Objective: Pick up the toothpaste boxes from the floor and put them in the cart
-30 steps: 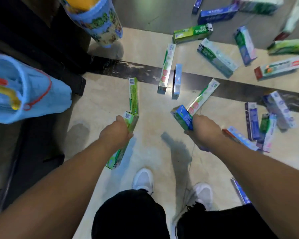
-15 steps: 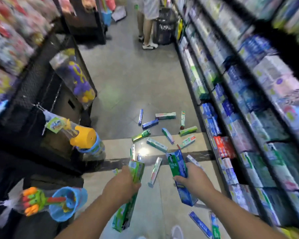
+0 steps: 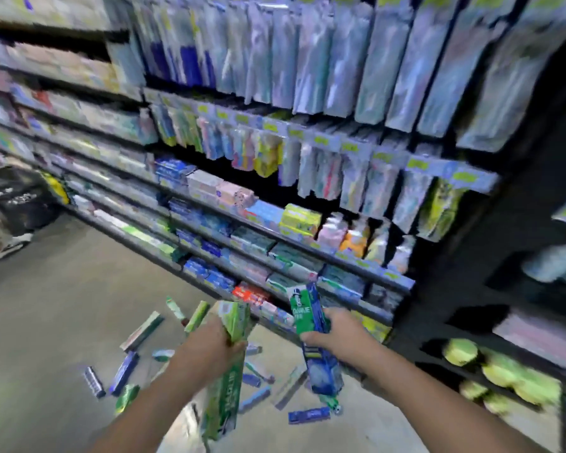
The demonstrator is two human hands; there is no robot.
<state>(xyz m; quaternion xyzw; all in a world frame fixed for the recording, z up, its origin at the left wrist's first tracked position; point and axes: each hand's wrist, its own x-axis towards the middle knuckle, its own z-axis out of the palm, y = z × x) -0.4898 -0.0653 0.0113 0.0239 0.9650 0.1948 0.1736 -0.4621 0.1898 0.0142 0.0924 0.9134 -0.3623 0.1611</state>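
Left hand [image 3: 209, 346] clenched round green toothpaste boxes [image 3: 229, 371], held upright over the floor [image 3: 46, 322]. Right hand [image 3: 337, 338] gripping green and blue boxes [image 3: 311, 328], likewise upright, near the left. Beyond, more loose boxes [image 3: 125, 374] scattered on the floor. Farther off, blurred shelves [image 3: 275, 230] stocked with packets.

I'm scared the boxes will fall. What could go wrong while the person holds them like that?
1. The left hand grips a long green toothpaste box near its top, so the hanging end could swing and slip.
2. The right hand holds a green and blue bundle of boxes; one might slide out of that grip.
3. Scattered toothpaste boxes lie on the grey floor, so a step could crush one or cause a trip.
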